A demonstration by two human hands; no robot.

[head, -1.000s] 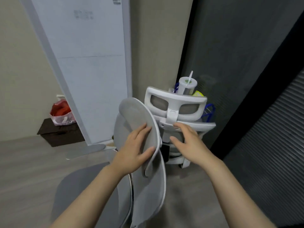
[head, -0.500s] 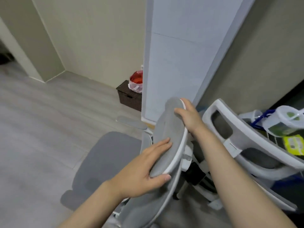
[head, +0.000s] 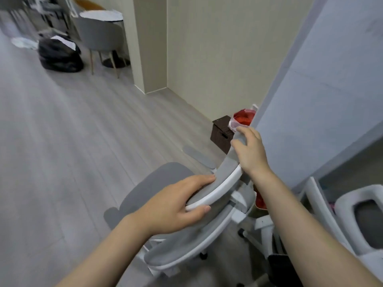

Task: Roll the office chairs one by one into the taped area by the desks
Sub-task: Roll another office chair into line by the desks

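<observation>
A grey and white office chair (head: 157, 189) stands right in front of me, its seat turned toward the open floor. My left hand (head: 176, 206) is closed around the near end of its curved headrest (head: 223, 179). My right hand (head: 249, 150) grips the far end of the same headrest. A second white office chair (head: 356, 216) with a mesh headrest sits at the right edge, partly cut off. No taped area or desks are in view.
A tall grey panel (head: 323, 96) rises close on the right. A dark brown box (head: 222, 131) with a red bag (head: 243, 119) stands by the wall. Far left are a black bag (head: 60, 54), a grey armchair (head: 99, 36) and a wall corner (head: 149, 59). Grey plank floor (head: 62, 141) stretches left.
My view has swung left toward the open floor, and the chair has turned with it. My right hand moved from the second chair onto the first chair's headrest. Both hands now hold it.
</observation>
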